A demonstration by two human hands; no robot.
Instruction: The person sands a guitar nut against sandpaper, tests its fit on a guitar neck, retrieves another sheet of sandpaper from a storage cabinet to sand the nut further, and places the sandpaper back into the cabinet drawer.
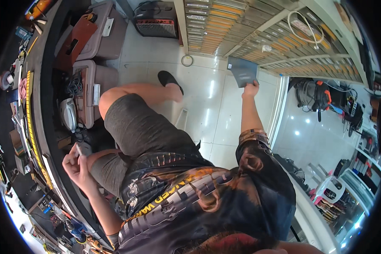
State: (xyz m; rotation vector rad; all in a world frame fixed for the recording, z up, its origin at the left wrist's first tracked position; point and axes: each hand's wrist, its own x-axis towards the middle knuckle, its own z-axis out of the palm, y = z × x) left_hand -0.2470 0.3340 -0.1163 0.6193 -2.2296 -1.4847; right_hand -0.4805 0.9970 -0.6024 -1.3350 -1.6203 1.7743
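Observation:
At the far right, my right hand (250, 89) grips the near edge of a flat dark-grey panel (242, 71), which has a small pale label at its left edge. The panel is beside the lower part of a tall cabinet of small drawers (218, 25); whether it touches the cabinet I cannot tell. My left hand (78, 167) is raised beside the workbench at the left, its fingers closed on a small pale stick (79, 149). That hand is apart from the bench top.
Tools crowd the dark workbench (51, 139), which has a yellow ruler strip (29, 91) along it. Lidded storage bins (103, 38) stand at the far left. A black-and-red amplifier-like box (155, 21) and a tape roll (187, 60) are on the tiled floor. Beyond a rail sits a white stool (329, 188).

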